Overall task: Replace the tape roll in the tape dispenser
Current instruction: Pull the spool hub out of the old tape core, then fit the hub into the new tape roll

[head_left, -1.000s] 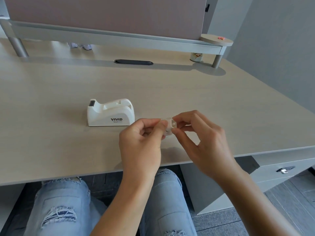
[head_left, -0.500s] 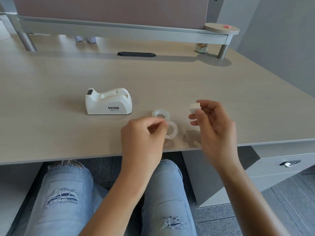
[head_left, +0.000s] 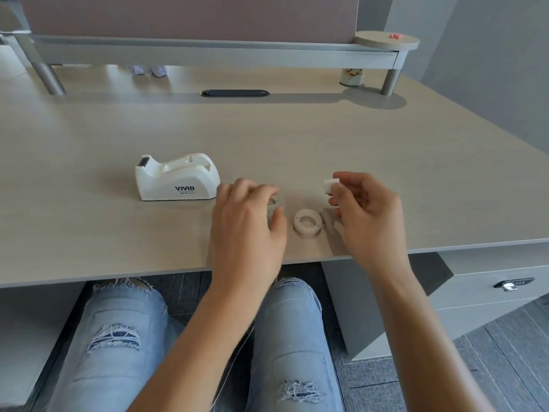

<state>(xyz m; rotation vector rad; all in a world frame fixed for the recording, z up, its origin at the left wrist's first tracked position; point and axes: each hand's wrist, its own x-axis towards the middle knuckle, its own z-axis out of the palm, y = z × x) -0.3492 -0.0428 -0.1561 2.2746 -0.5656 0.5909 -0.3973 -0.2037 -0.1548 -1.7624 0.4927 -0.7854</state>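
White plastic marks the small spindle core (head_left: pixel 330 185), pinched between the thumb and fingertips of the right hand (head_left: pixel 367 215), which holds it just above the table (head_left: pixel 118 233). The left hand (head_left: pixel 248 230) hangs over a clear tape roll (head_left: pixel 274 202) lying flat, its fingers curled down around it; motion blur hides whether they are closed on it yet, so I cannot tell. A second, whiter ring (head_left: pixel 308 223) lies flat between the two hands, probably the spent roll. The white tape dispenser (head_left: pixel 177 178) stands to the left, its cradle empty. The step in hand appears to be taking up the fresh roll. It likely goes best gripped by the outer edge, leaving the hole clear for the core, which should go in square rather than tilted.
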